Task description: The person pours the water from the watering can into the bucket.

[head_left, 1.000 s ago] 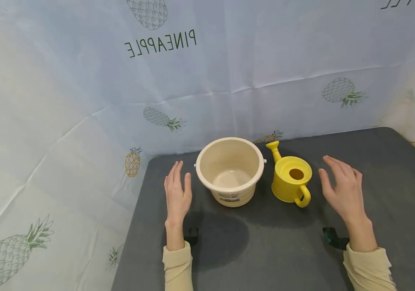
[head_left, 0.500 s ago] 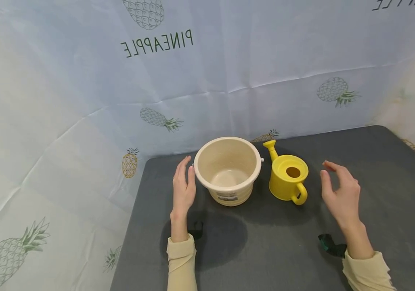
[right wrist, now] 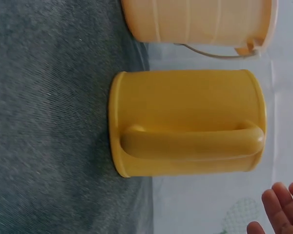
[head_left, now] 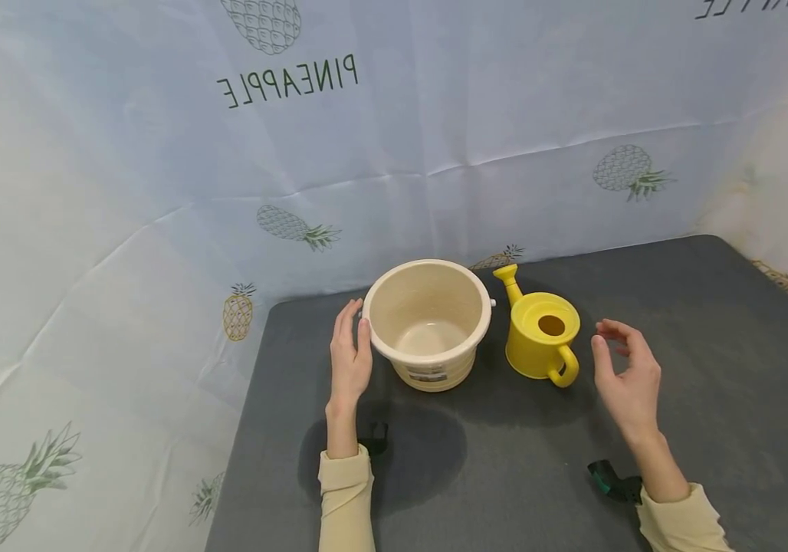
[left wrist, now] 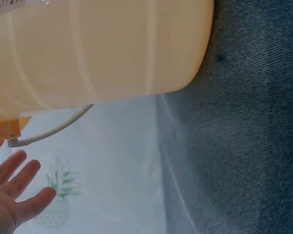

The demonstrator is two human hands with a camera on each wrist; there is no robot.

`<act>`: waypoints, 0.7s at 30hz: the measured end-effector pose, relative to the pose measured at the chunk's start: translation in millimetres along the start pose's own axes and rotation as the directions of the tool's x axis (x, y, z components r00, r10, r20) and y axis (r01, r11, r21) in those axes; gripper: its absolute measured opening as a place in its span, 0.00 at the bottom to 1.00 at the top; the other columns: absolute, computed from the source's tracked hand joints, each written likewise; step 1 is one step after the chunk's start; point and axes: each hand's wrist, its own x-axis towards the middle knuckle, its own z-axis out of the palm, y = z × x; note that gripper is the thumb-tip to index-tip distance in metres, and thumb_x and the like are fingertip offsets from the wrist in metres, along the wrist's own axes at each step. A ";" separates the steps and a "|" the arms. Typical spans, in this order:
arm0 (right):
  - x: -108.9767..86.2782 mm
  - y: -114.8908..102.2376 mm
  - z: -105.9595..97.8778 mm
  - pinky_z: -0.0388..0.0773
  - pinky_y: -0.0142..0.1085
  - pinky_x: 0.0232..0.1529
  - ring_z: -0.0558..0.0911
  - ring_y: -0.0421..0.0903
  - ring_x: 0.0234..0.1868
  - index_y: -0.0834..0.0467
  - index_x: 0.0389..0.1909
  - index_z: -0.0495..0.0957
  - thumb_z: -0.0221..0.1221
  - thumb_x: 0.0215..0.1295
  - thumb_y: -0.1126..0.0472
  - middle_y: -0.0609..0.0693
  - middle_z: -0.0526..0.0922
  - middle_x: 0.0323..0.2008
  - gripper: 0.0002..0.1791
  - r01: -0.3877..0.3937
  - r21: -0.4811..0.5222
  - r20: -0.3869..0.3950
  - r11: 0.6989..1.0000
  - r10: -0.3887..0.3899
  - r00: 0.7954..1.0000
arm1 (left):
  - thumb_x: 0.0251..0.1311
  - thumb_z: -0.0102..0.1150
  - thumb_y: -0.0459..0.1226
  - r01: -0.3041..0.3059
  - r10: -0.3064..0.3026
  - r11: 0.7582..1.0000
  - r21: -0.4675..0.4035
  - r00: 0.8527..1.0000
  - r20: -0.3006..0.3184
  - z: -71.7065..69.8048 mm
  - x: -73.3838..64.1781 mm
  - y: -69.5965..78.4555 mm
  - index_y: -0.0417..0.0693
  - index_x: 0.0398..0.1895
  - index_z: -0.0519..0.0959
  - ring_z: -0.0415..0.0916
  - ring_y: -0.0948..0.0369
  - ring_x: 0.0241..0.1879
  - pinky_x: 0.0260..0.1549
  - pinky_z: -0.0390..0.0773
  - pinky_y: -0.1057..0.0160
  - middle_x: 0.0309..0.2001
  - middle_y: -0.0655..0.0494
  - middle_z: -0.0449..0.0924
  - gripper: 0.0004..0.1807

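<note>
Grey table: bucket and watering can look light, stiff, slick, best taken by rim and handle; left hand spread, right hand loosely curved, both empty.

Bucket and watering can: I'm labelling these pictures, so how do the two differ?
The bucket is cream; the watering can is yellow. The bucket is wider than the watering can. The bucket's top is open, while the watering can's has only a round hole. The watering can has a spout; the bucket has none. Both stand upright on the dark table.
</note>
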 end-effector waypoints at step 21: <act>-26.3 70.5 21.5 0.67 0.22 0.43 0.74 0.41 0.46 0.57 0.52 0.74 0.58 0.64 0.59 0.51 0.77 0.46 0.16 -0.076 0.057 0.019 0.995 0.075 0.997 | 0.68 0.43 0.29 0.039 -0.040 0.992 -0.120 0.999 -0.006 -0.8 0.3 23.5 0.28 0.59 0.67 0.65 0.45 0.58 0.55 0.64 0.46 0.57 0.35 0.69 0.18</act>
